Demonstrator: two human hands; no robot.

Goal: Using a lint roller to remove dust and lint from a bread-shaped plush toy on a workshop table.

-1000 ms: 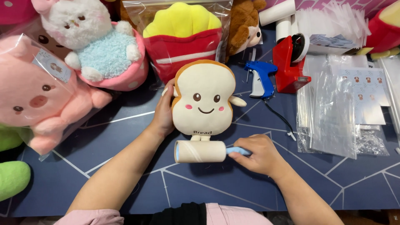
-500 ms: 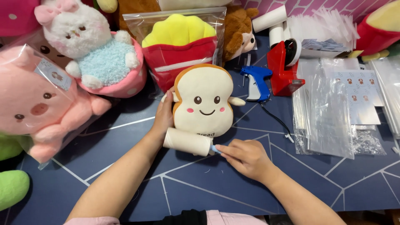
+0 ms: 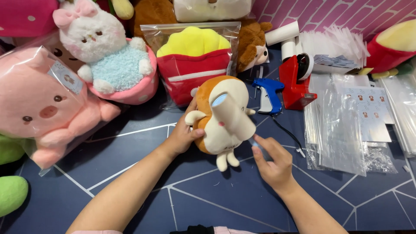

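Left hand: the left hand (image 3: pixel 184 134) grips the toast-shaped plush toy (image 3: pixel 219 125) at its brown left edge, fingers wrapped behind it, thumb in front.
Right hand: the right hand (image 3: pixel 273 162) pinches the light blue handle of the lint roller (image 3: pixel 232 115), fingers narrowed round it; the roller's pale drum lies against the toy's cream front.
Toy: near the middle of the bench (image 3: pixel 130 186), lifted and tilted so its side faces up, small legs dangling toward the near edge.
Change: a second ago the toy stood face-on and the roller lay across its lower edge; now the toy has been turned on its side and the roller runs up along the face. I judge the cleaning has moved from the bottom to the face and side.
Far side: a bagged plush of fries (image 3: pixel 193 60), a white rabbit plush (image 3: pixel 108 52) in a pink cup, and a bagged pink pig plush (image 3: pixel 43 104) on the left.
Right side: a blue tagging gun (image 3: pixel 268 91), a red tape dispenser (image 3: pixel 297 82) and a stack of clear bags (image 3: pixel 342 125).
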